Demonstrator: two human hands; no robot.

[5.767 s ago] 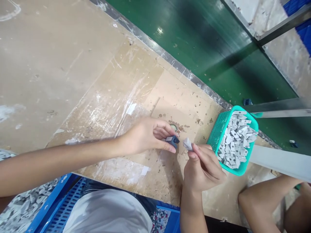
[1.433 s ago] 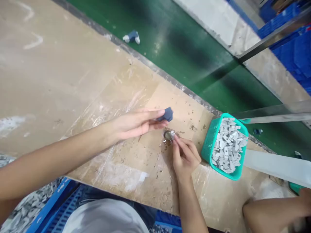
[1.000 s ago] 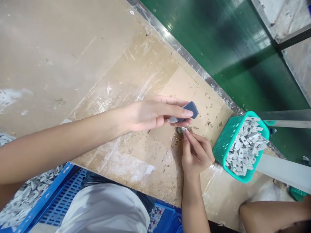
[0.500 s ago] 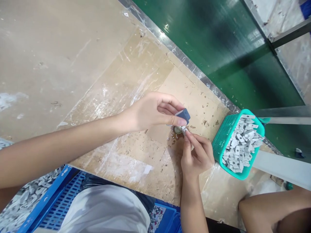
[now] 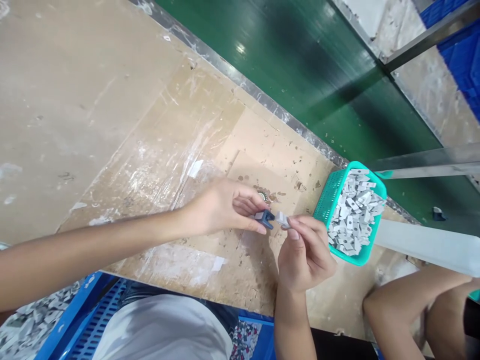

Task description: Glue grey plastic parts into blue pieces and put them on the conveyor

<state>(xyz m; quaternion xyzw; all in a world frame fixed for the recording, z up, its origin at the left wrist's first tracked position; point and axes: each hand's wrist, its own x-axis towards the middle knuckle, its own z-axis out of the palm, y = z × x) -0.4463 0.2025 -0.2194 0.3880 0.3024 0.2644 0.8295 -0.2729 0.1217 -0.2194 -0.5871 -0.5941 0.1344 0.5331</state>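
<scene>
Near the centre of the head view, my left hand pinches a dark blue notched piece between thumb and fingers. Its notch faces right, toward a small light grey piece pinched in the fingertips of my right hand. A narrow gap separates the two pieces. Just behind the blue piece, a small round metal item sits on the worn table, partly hidden by my left fingers.
A teal basket full of light grey pieces stands to the right. Blue crates with small parts lie below the table's near edge. Another person's arm rests at the lower right. A green surface runs beyond the table.
The blue piece has moved down and left and turned, so its notch shows. The grey piece has come away from beside it. The whole view has shifted slightly.
</scene>
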